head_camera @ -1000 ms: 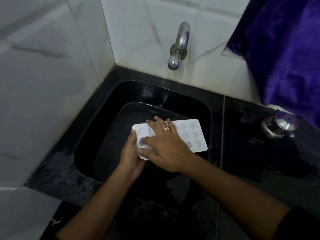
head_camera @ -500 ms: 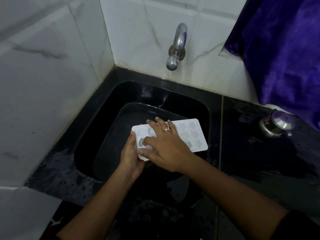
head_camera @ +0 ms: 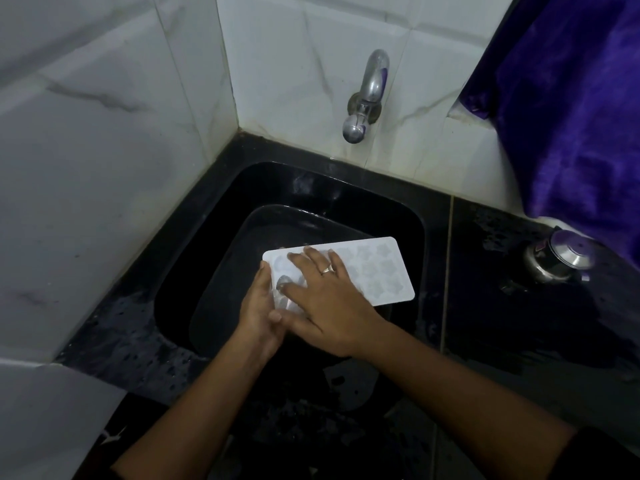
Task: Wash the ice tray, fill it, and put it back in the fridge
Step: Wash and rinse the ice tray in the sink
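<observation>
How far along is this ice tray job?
Early: the ice tray is over the sink. The left hand grips its end while the right hand lies flat across its cups, washing. The tap shows no water; filling and putting it away remain.

This is looking like a home kitchen: a black sink (head_camera: 311, 188) is sitting in a wet dark counter (head_camera: 519, 317), a metal tap (head_camera: 367, 95) is coming from white marbled tiles (head_camera: 294, 64), and a steel pot (head_camera: 554, 261) is standing nearby.

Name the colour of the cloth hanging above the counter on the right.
The cloth is deep purple with a sheen, clearest in the head view's upper right.
</observation>
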Tool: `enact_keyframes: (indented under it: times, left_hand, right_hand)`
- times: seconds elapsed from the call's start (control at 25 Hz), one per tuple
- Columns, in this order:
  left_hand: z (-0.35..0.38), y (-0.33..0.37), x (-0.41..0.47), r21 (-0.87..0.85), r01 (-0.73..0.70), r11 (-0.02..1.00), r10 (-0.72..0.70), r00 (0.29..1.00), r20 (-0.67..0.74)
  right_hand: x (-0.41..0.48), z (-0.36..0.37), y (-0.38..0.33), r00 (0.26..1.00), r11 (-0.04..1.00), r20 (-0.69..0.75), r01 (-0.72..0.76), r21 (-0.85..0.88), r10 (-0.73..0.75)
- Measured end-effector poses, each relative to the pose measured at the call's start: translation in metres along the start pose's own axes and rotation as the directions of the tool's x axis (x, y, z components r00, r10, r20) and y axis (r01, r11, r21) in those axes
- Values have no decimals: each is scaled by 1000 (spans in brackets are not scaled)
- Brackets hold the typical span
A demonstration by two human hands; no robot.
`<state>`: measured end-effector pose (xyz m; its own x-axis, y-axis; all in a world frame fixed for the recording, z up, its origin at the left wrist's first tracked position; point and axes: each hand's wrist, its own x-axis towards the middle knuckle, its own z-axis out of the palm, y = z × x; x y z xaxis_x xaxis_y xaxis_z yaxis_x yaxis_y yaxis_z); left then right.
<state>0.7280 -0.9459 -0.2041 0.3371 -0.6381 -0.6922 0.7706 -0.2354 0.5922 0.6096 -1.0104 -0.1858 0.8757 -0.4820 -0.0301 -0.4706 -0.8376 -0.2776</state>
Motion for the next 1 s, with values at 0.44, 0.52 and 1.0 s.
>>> enact_keyframes:
  times: [0.44,0.52,1.0]
  left_hand:
    - [0,-4,3,8,4,1000,-4,1000,12]
    - [1,-5,2,14,-6,1000,5,1000,12]
    - [-1,-2,10,-12,-32,999,33,999,39]
  right_hand:
    - [0,-2,1,1000,1000,-10,-29,-6,29]
    - [0,-1,1,1000,1000,-7,-21,-13,21]
    - [-10,-3,13,999,999,-4,-40,-1,40]
